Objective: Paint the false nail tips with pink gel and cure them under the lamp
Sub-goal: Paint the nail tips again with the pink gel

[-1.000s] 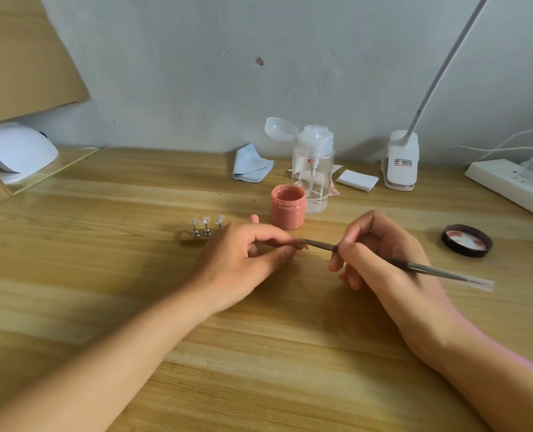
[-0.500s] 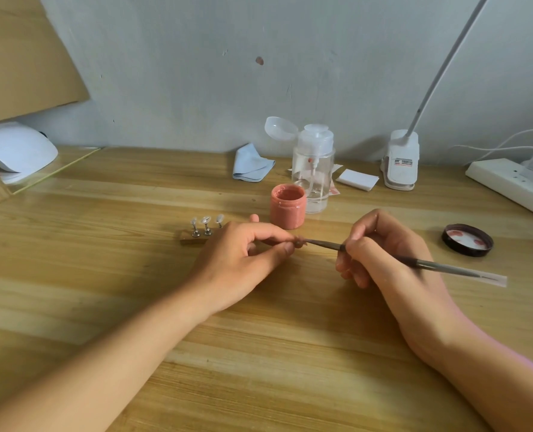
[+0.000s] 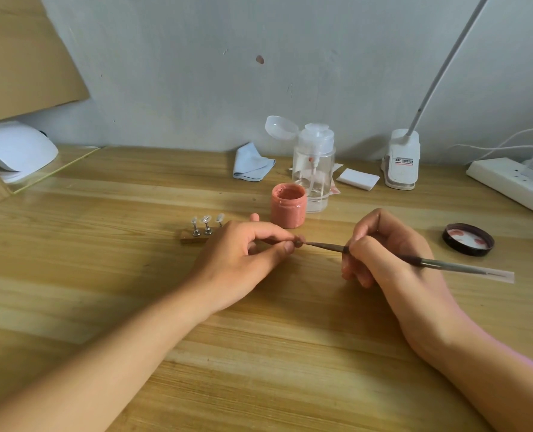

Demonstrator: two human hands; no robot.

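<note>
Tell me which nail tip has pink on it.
The nail tip pinched in the left hand, at the brush end; the three tips on the stand are clear.

The nail tip [image 3: 299, 241] pinched in my left hand [image 3: 240, 260] is small and pink, and the bristle end of the slim dark brush [image 3: 430, 262] gripped in my right hand [image 3: 383, 254] touches it. The open jar of pink gel [image 3: 288, 210] stands upright just behind, mid-table. Three clear tips [image 3: 206, 219] stand on metal pegs to its left. The white curing lamp [image 3: 19, 151] sits at the table's far left edge.
</note>
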